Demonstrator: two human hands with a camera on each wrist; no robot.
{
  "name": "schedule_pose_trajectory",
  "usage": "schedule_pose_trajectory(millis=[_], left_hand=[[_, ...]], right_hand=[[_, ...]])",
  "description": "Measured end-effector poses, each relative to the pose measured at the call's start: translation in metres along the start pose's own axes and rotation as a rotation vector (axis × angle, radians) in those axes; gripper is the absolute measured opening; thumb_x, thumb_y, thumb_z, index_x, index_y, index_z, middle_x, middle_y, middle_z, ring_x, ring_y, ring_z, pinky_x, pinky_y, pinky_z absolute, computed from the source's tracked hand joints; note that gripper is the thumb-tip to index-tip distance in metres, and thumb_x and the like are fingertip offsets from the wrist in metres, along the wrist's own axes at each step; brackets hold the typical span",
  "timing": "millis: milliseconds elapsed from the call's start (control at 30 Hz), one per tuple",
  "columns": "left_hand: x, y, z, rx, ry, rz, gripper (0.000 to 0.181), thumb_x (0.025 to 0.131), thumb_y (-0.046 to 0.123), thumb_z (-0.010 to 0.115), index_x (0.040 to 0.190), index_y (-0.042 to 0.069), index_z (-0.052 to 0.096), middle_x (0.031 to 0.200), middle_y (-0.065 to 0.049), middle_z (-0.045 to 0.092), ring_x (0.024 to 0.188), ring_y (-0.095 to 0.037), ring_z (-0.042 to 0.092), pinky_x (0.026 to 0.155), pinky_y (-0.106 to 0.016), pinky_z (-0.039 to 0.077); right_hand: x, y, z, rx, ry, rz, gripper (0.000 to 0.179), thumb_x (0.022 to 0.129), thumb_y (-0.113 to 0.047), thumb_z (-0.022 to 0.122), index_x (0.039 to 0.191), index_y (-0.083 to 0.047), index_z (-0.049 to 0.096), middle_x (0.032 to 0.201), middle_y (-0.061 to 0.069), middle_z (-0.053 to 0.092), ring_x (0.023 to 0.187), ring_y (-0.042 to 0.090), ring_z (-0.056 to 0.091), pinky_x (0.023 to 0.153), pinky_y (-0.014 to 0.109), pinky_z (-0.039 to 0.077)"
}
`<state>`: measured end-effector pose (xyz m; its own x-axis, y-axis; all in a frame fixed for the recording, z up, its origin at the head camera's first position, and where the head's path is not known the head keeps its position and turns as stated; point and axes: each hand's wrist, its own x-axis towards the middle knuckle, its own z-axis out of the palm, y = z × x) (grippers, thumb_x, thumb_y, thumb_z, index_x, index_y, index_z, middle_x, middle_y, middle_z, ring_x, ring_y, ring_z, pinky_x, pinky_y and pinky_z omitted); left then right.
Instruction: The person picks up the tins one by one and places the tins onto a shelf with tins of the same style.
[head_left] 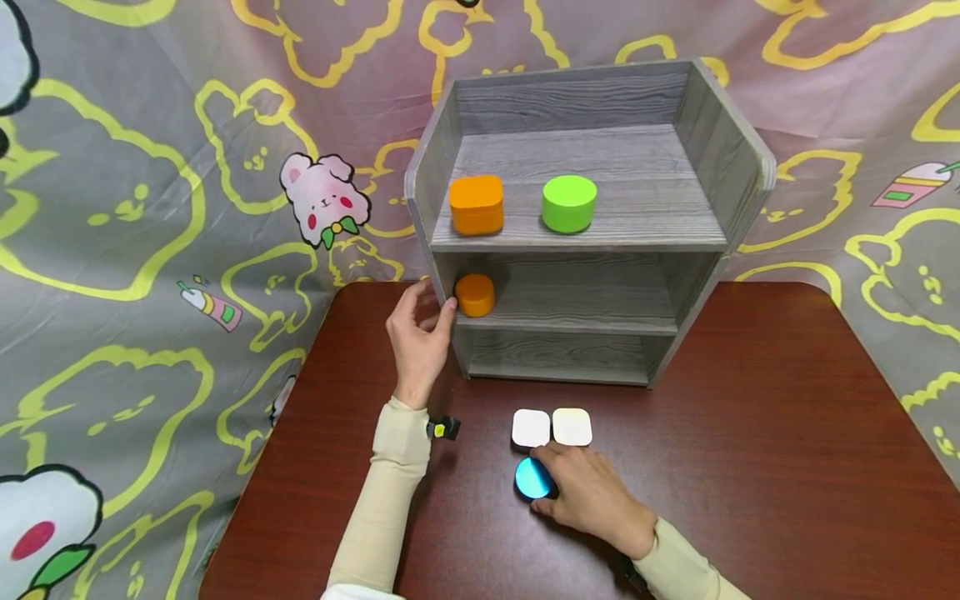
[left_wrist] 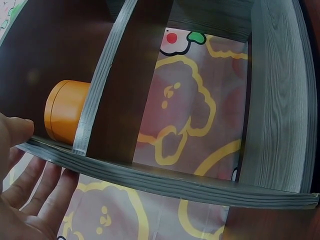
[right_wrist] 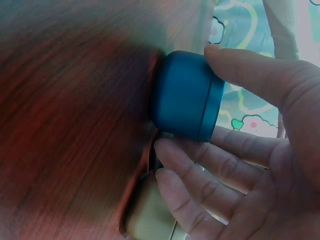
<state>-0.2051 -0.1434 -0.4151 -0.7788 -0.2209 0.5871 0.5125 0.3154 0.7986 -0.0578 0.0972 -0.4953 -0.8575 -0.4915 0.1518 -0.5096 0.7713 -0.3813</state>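
Blue tin sits within the grip of the right hand, pinched between thumb and fingers; whether its base touches the worktop cannot be told. Just beyond this grip stand a white tin and, to its right, a cream tin. Farther beyond rises a grey shelf unit, its left side panel pinched by the left hand; just right of that grip, a round orange tin occupies the middle shelf.
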Motion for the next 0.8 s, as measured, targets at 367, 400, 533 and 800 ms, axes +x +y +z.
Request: schedule_pose_trajectory(millis=[367,400,533,800], left_hand=[[0.001,0.001,0.003,-0.034,0.022,-0.005,0.033,0.090,0.001,0.078,0.122,-0.006,0.069,0.109,-0.028,0.072,0.096,-0.039,0.073,0.071,-0.011,0.058],[0.001,0.001,0.003,-0.034,0.024,-0.004,0.033,0.090,-0.001,0.077,0.122,-0.007,0.069,0.109,-0.029,0.072,0.095,-0.040,0.073,0.071,-0.010,0.058],[0.001,0.001,0.004,-0.034,0.025,-0.011,0.033,0.090,-0.006,0.075,0.121,-0.011,0.067,0.109,-0.032,0.071,0.096,-0.045,0.071,0.071,-0.011,0.058],[0.000,0.014,0.001,-0.021,0.015,0.007,0.031,0.091,0.001,0.077,0.121,-0.004,0.070,0.108,-0.024,0.073,0.095,-0.036,0.073,0.073,-0.012,0.059]], right_hand=[[0.000,0.001,0.000,0.004,-0.004,-0.012,0.049,0.066,-0.033,0.096,0.106,-0.016,0.071,0.093,-0.008,0.070,0.076,0.010,0.065,0.060,0.029,0.052],[0.000,0.001,0.000,0.004,-0.003,-0.014,0.049,0.066,-0.033,0.096,0.105,-0.016,0.071,0.092,-0.008,0.070,0.076,0.010,0.065,0.060,0.029,0.052],[0.000,0.001,0.000,0.003,0.001,-0.019,0.049,0.066,-0.033,0.096,0.105,-0.016,0.071,0.091,-0.008,0.069,0.074,0.010,0.064,0.059,0.028,0.051],[0.000,0.001,0.000,-0.009,0.001,-0.030,0.049,0.066,-0.033,0.096,0.105,-0.016,0.071,0.091,-0.008,0.069,0.075,0.010,0.065,0.059,0.028,0.052]])
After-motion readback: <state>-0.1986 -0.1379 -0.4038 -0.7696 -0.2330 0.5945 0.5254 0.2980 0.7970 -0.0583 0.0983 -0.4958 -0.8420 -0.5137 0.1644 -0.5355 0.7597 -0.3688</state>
